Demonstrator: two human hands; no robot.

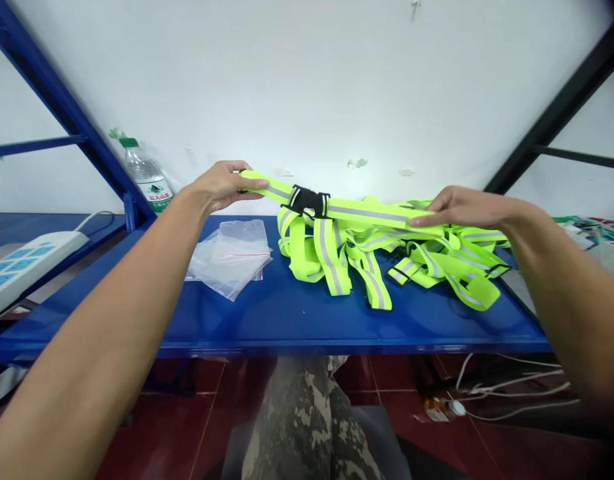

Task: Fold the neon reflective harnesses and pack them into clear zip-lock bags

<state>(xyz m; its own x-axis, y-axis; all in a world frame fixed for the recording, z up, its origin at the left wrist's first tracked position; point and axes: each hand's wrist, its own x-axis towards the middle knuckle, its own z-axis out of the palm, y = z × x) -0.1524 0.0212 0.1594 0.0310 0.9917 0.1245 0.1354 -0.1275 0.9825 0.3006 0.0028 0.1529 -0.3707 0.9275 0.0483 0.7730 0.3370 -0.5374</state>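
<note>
A neon yellow reflective belt [369,212] with a grey stripe stretches between my two hands above the table. Its black plastic buckle [309,201] sits nearer the left end and looks clipped together. My left hand [227,183] pinches the belt near one end, thumb on top, with a bit of black showing at the fingers. On the other side, my right hand [454,205] grips the belt between thumb and fingers. Under and behind it lies a tangled pile of similar belts [451,263], some ends hanging toward the table's front.
Clear zip bags [234,257] lie on the blue table [287,327], left of the pile. A water bottle [147,175] stands by the wall at left, near a white power strip [29,263]. Blue and black frame bars flank both sides. A small bottle [444,409] and cables are below.
</note>
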